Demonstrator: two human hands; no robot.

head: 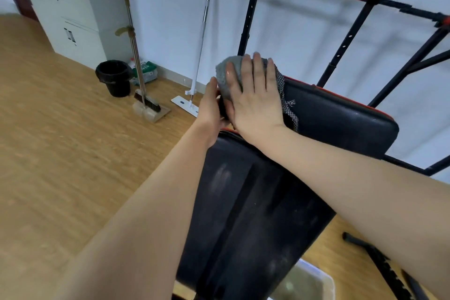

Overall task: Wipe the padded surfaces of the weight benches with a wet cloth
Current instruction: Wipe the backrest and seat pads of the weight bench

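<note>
We have our right hand [253,97] spread flat on the cloth [229,73], fingers straight and together, pressing it onto the far end of the upper pad [341,119]. An open palm spreads the push over more of the cloth, so each pass wets a wider strip than a pinch would. The cloth is bunched under the palm. Grey towelling bulges past the fingertips and a checked corner trails out beside the little finger.

Our left hand [211,107] sits just to the thumb side of the right hand, wrapped over the pad's near edge. Its fingers are hidden behind the pad, so we judge, not see, that it clasps the edge. That hold would brace the pad against the sideways push of wiping.

Below both wrists the lower pad [255,202] shows pale dusty streaks, so we reckon it is not yet wiped. A tub [316,277] of cloudy water stands on the floor under our right forearm, close by for rinsing. Well beyond the left hand, a bin [113,78], broom [146,102] and mop [192,95] stand by the wall.
</note>
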